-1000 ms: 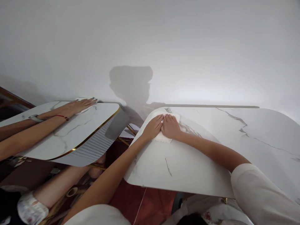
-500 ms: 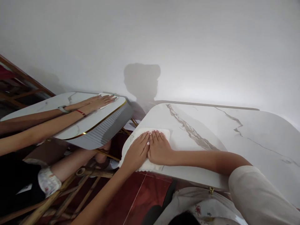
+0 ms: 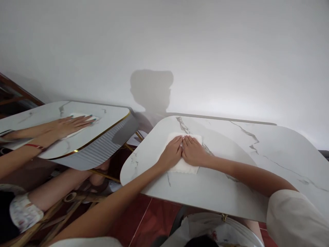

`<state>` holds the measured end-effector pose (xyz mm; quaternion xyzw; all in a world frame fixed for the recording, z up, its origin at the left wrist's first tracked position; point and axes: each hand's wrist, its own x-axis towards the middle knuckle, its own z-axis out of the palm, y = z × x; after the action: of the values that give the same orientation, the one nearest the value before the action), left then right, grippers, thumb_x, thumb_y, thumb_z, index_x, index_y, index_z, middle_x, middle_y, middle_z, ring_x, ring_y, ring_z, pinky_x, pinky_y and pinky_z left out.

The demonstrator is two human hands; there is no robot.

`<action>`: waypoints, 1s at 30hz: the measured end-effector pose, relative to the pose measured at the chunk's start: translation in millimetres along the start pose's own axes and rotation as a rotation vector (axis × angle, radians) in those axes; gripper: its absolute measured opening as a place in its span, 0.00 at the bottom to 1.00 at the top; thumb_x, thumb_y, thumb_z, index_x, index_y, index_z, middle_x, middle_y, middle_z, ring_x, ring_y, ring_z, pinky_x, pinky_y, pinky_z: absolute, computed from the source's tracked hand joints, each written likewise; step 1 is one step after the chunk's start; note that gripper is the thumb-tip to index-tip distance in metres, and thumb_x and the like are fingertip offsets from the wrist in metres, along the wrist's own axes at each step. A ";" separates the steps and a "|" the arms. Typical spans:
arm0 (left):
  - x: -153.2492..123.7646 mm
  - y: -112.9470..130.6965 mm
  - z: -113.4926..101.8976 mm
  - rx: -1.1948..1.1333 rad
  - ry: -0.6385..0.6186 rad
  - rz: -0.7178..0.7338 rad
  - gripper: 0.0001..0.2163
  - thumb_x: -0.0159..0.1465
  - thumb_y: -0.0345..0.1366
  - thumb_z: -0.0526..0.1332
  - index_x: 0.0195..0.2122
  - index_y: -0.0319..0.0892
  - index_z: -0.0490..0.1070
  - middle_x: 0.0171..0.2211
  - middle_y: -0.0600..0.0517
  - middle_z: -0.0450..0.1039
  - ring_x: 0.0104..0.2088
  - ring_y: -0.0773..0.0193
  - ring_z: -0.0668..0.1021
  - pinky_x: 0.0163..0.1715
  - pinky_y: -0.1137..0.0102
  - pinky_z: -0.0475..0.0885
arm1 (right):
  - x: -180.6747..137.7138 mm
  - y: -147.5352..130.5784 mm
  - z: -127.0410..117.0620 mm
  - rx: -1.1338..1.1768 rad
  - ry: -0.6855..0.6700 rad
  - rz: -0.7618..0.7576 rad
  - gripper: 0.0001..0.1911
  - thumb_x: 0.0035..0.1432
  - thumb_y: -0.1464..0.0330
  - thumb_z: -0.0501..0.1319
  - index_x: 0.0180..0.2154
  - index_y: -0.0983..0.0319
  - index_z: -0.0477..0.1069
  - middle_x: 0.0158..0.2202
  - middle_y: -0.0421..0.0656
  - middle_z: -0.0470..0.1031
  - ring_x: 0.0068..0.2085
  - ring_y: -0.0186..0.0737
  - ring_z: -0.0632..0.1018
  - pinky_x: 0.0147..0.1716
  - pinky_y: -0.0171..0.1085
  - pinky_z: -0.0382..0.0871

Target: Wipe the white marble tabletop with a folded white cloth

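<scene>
Both my palms lie flat, side by side, on a white cloth [image 3: 186, 168] spread over the marble-patterned tabletop [image 3: 231, 137]. My left hand [image 3: 171, 152] covers the cloth's left part, its fingers stretched out toward the wall. Against it, my right hand [image 3: 194, 150] presses down with straight fingers, the two hands touching near the thumbs and fingertips. Neither hand grips the cloth; both rest on top of it. Part of the cloth is hidden beneath the hands and wrists.
To the left, another person's hands [image 3: 73, 125] press a second white cloth [image 3: 79, 115] on a similar gold-edged table [image 3: 110, 116]. A white wall [image 3: 231, 61] stands behind both tables. A bamboo chair [image 3: 61, 212] is at lower left, above a red tiled floor [image 3: 144, 219].
My hands and the cloth have slid away from the table's left front edge, inward and to the right. The other person's hands and cloth have moved left across their table.
</scene>
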<state>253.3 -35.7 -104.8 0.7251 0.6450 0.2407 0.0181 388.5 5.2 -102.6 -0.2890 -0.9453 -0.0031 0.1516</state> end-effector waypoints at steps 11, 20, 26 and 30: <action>118.2 -79.3 25.7 -0.028 0.090 -0.004 0.20 0.62 0.32 0.44 0.52 0.36 0.67 0.56 0.44 0.66 0.57 0.58 0.67 0.60 0.61 0.58 | 113.7 64.4 35.0 0.007 0.061 0.124 0.26 0.63 0.70 0.45 0.59 0.79 0.57 0.60 0.58 0.61 0.61 0.50 0.60 0.59 0.44 0.49; 189.4 -80.1 46.2 0.010 0.055 0.080 0.17 0.62 0.30 0.44 0.44 0.39 0.69 0.47 0.44 0.72 0.49 0.59 0.72 0.52 0.63 0.65 | 144.6 122.1 42.9 0.009 0.086 0.215 0.24 0.62 0.73 0.46 0.57 0.78 0.60 0.58 0.59 0.63 0.59 0.49 0.63 0.57 0.43 0.51; 200.1 -47.5 66.8 0.056 0.056 0.127 0.14 0.62 0.30 0.45 0.40 0.39 0.69 0.44 0.44 0.73 0.47 0.58 0.73 0.51 0.63 0.66 | 114.8 149.0 31.2 0.007 0.083 0.236 0.23 0.62 0.73 0.45 0.55 0.76 0.62 0.57 0.58 0.65 0.58 0.48 0.64 0.56 0.42 0.52; 195.4 -23.9 78.2 0.055 0.062 0.171 0.14 0.63 0.30 0.46 0.42 0.39 0.69 0.46 0.43 0.72 0.49 0.58 0.72 0.52 0.64 0.66 | 86.9 156.6 22.6 -0.002 0.065 0.276 0.25 0.62 0.73 0.44 0.58 0.77 0.58 0.59 0.58 0.62 0.60 0.49 0.61 0.58 0.44 0.50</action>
<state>270.5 175.0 -118.2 0.7700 0.5871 0.2462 -0.0425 399.4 185.2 -111.9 -0.4162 -0.8911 0.0075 0.1806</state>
